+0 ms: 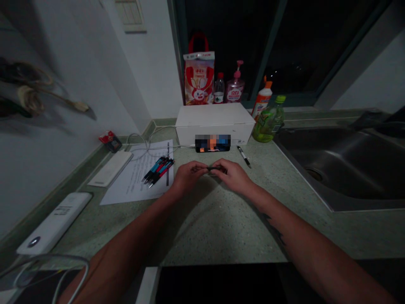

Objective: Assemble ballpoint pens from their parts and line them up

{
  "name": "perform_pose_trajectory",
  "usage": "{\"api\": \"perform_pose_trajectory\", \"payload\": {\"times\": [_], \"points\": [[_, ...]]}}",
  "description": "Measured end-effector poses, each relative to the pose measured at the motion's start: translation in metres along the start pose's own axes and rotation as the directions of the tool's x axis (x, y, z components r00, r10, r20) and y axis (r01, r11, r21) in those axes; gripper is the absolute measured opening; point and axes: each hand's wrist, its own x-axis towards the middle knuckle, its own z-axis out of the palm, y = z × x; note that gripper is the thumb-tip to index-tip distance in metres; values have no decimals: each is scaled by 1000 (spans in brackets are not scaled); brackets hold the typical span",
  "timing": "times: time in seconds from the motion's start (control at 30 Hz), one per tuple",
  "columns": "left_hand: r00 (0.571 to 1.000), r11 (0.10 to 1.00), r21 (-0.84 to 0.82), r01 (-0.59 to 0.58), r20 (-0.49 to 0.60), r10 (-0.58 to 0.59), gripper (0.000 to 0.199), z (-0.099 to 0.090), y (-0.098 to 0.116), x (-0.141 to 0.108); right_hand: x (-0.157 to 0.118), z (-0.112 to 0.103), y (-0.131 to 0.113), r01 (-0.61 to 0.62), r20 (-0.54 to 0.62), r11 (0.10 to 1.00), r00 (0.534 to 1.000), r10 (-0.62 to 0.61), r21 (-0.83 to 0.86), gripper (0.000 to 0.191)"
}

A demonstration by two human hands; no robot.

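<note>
Black slim piece (213, 168) in both pinched hands (188, 175) (234, 173)

The left forearm (136, 236) and fingers (222, 163) are bare; the bare right forearm (297, 226) has dark, jagged markings (281, 238) along its edge away from the sink (363, 204).

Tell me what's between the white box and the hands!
In the head view, a lit phone with a cable sits between the white box and the left hand and right hand; a pen lies right of it.
</note>
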Motion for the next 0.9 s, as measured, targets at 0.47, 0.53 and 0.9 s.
{"api": "perform_pose_trajectory", "payload": {"times": [0.47, 0.53, 0.9], "points": [[999, 990, 140, -5, 34, 0, 8, -2, 2, -2, 0, -3, 0, 37, 48, 994, 998, -32, -106, 19], [996, 967, 247, -54, 81, 35, 11, -1, -1, -2, 0, -4, 0, 23, 53, 988, 998, -15, -155, 21], [962, 849, 470, -239, 236, 140, 8, 1, -9, -2, -2, -2, 2, -11, 138, 923, 988, 70, -385, 13]]}}
